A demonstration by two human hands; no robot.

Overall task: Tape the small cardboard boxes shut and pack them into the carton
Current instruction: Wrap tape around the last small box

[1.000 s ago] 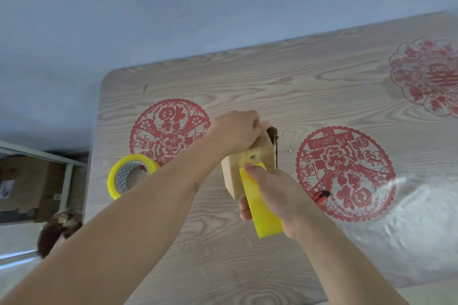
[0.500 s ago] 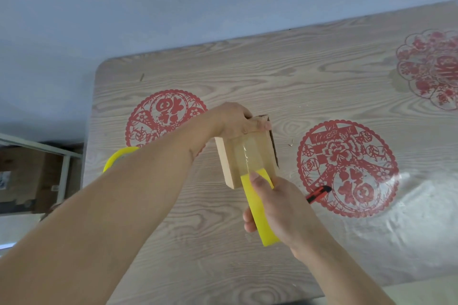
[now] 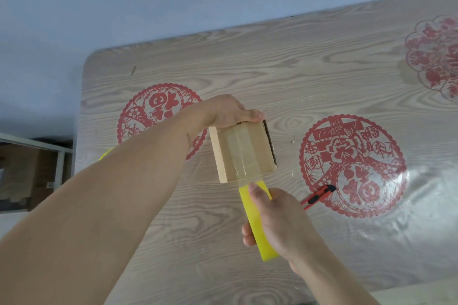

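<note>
Small cardboard box [image 3: 244, 152] up off the table [image 3: 297, 62], flaps closed, contents not visible. Clear tape [image 3: 241, 148] down the middle of the near face, running from the far edge to the near one and on past it to a yellow tape roll [image 3: 257, 225]. Dark open slit along the box's right edge; nothing to be made out inside.

Left hand [image 3: 229, 112] at the far end of the box, thumb [image 3: 252, 114] lying flat along the top edge, other fingers curled behind the cardboard and out of sight; a grip on the box, held at a tilt. Right hand [image 3: 275, 220] just below the box's near edge, fingers wrapped round the yellow roll, forefinger laid along its top close to where the tape leaves the cardboard, fingertips showing on the roll's left side. Roll seen edge-on, so no view of its core. Box between the two hands, touching the left one, joined to the right one only by the tape.

Red box cutter [image 3: 318, 197] flat on the table just right of the right hand, partly on a red paper-cut pattern [image 3: 352, 166]. Second pattern [image 3: 158, 111] half covered by the left forearm; third [image 3: 436, 57] cut off at the right edge. Sliver of something yellow [image 3: 105, 155] peeking out from under the left forearm, too hidden to name. Brown box [image 3: 17, 176] under a pale frame at the far left, dim and hard to read. Clear plastic sheet over the table, glare at the right.
</note>
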